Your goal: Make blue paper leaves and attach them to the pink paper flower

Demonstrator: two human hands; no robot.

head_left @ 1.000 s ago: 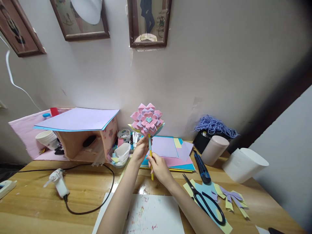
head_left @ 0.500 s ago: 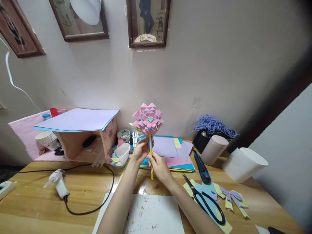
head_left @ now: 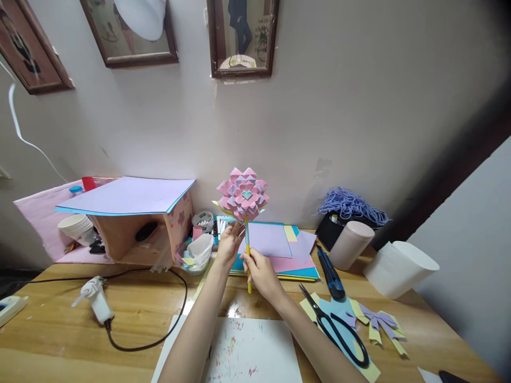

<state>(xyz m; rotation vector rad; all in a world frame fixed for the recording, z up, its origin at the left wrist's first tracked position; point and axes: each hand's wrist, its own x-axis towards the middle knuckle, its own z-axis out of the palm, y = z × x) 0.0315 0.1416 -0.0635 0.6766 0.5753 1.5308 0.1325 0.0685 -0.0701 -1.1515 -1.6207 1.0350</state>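
Observation:
A paper flower (head_left: 242, 194) with folded pink and lilac petals and a blue-green heart at its centre stands upright before the wall. My right hand (head_left: 259, 271) pinches its stem (head_left: 246, 239), blue-grey above and yellow below, with the yellow tip sticking out underneath. Just left of the stem, below the bloom, is my left hand (head_left: 229, 244). Its fingers are loosely bent and raised, apart from the stem. Yellow leaf-like paper shows at the bloom's sides.
Behind my hands lies a stack of coloured paper (head_left: 269, 240). To the right are black scissors (head_left: 339, 327), a blue cutter (head_left: 331, 274), a paper bow (head_left: 379, 319) and a paper roll (head_left: 399, 268). A glue gun (head_left: 98, 303) with its cable lies left; a white sheet (head_left: 251, 351) lies in front.
My left hand has come off the stem and shifted slightly left. The flower and my right hand have hardly moved.

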